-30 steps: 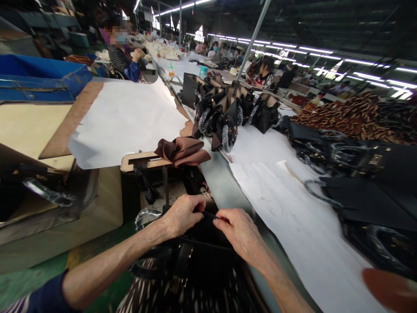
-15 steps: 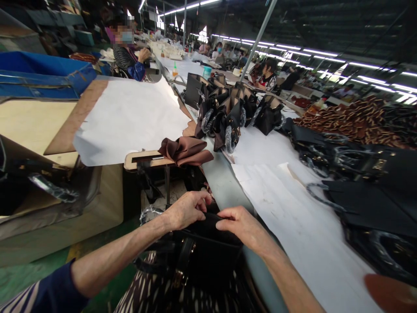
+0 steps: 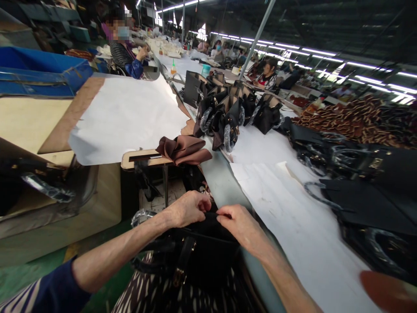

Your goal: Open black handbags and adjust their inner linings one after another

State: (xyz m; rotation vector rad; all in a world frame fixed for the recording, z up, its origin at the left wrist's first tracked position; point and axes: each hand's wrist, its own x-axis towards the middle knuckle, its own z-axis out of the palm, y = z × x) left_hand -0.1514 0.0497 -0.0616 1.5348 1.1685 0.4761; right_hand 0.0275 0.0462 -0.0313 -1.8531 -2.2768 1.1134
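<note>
A black handbag (image 3: 211, 256) with gold-coloured fittings rests on my lap, its opening facing up. My left hand (image 3: 189, 208) pinches the far rim of the bag between thumb and fingers. Close beside it, my right hand (image 3: 239, 224) grips the same rim, thumb and forefinger pressed together. A strap with a buckle (image 3: 180, 261) hangs down the bag's near side. One handle wrapped in clear plastic (image 3: 142, 217) sticks out past my left wrist. The inside of the bag is dark, and its lower part merges with my patterned clothing.
A wooden stand (image 3: 143, 159) with brown cloth (image 3: 185, 150) is just ahead. Several black handbags (image 3: 228, 104) stand on the paper-covered table (image 3: 276, 208), with more stacked at right (image 3: 368, 191). At left are a blue crate (image 3: 39, 74) and white paper (image 3: 130, 117). A co-worker (image 3: 127, 54) sits beyond.
Both hands keep their hold on the bag's rim, with only a slight shift of the fingers. The whole view has moved a little; the surrounding things stay put.
</note>
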